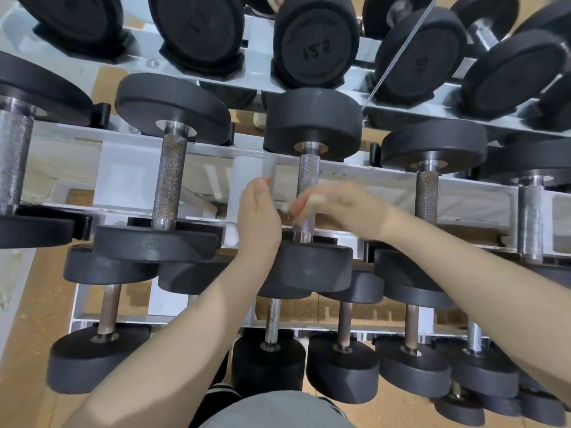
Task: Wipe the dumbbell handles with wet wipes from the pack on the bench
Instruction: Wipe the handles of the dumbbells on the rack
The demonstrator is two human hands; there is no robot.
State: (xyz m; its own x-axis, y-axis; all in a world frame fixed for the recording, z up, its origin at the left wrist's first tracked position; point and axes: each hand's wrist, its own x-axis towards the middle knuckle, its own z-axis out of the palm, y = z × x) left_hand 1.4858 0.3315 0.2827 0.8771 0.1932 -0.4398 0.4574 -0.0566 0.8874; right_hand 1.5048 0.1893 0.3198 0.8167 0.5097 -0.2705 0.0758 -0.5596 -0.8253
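Observation:
Black dumbbells with knurled steel handles lie across a white three-tier rack [386, 174]. Both hands are at the handle [309, 174] of the middle dumbbell on the middle tier. My right hand [343, 208] is motion-blurred; its fingers curl round the lower part of that handle with a white wet wipe [316, 198] showing between them. My left hand [259, 211] is just left of the handle, fingers curled, and a small white end of the wipe shows at its fingertips. The wipe pack and the bench are out of view.
Neighbouring dumbbell handles stand left [170, 180] and right [427, 193] of the one being held. A lower row of smaller dumbbells [272, 322] lies under my forearms, and an upper row [315, 41] is above. The floor [40, 304] is wood-coloured.

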